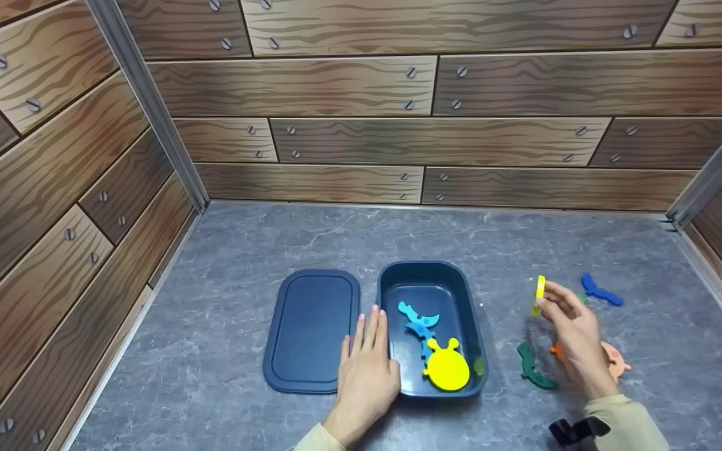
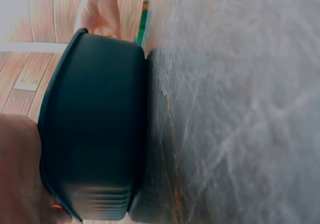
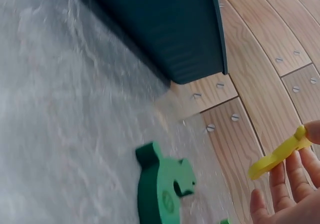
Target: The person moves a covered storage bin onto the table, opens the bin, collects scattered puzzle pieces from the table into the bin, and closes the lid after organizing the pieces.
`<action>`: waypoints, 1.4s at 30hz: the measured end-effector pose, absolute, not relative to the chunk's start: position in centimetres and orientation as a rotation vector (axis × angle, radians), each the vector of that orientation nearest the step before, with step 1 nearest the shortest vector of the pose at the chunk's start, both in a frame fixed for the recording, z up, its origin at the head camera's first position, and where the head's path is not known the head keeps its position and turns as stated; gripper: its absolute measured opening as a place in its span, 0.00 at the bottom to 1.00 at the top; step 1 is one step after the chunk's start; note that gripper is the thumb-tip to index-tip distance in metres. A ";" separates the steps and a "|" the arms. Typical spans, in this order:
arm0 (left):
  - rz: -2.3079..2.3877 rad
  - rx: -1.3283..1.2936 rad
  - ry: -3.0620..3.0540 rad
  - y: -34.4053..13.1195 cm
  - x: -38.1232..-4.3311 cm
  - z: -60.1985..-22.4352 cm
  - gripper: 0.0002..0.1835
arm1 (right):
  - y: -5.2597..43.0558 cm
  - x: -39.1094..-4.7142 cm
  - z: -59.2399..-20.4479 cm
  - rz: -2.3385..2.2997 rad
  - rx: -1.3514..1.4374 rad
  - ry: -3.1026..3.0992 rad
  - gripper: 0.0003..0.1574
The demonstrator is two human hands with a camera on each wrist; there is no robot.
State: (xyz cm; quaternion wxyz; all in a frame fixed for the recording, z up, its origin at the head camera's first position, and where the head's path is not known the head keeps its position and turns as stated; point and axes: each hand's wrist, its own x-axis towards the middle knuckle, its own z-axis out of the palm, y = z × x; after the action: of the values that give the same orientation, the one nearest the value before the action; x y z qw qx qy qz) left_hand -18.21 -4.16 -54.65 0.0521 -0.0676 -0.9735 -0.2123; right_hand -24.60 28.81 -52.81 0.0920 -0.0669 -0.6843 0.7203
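Observation:
My right hand (image 1: 577, 335) pinches a thin yellow toy piece (image 1: 539, 294) between thumb and fingers, held up right of the dark blue box (image 1: 458, 300). In the right wrist view that yellow piece (image 3: 281, 156) shows a narrow edge, so its full shape is hidden. Straight-fingered, my left hand (image 1: 368, 376) lies along the box's left side and overlaps the dark blue lid (image 1: 308, 332). Inside the box are a yellow round piece with two knobs (image 1: 449, 369) and blue, curved pieces (image 1: 420, 316), partly covered by the yellow one.
A dark green curved piece (image 1: 530, 369) lies right of the box. An orange piece (image 1: 616, 362) sits partly behind my right wrist, and a blue curved piece (image 1: 601, 292) lies farther back. A bit of green (image 1: 581, 298) peeks past my fingers. Wood-patterned walls (image 1: 361, 141) enclose the grey surface.

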 end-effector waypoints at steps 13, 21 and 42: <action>-0.662 -0.192 -2.966 -4.1 -18.2 -54.7 0.37 | 27.1 -24.5 -52.0 2.254 -0.133 -1.869 0.30; -0.662 -0.205 -2.954 -4.1 -18.2 -54.6 0.37 | 26.2 -24.7 -51.6 2.233 -0.049 -1.874 0.29; -0.669 -0.202 -2.930 -4.1 -18.1 -54.6 0.37 | 23.4 -24.2 -50.3 2.111 0.136 -1.965 0.28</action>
State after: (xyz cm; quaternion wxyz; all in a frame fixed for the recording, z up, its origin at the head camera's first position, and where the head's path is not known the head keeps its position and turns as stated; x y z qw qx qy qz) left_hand -18.10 -4.07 -54.57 0.0645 -0.0668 -0.9707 -0.2217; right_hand -24.17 23.36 -50.31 0.1270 0.0469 -0.6751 0.7252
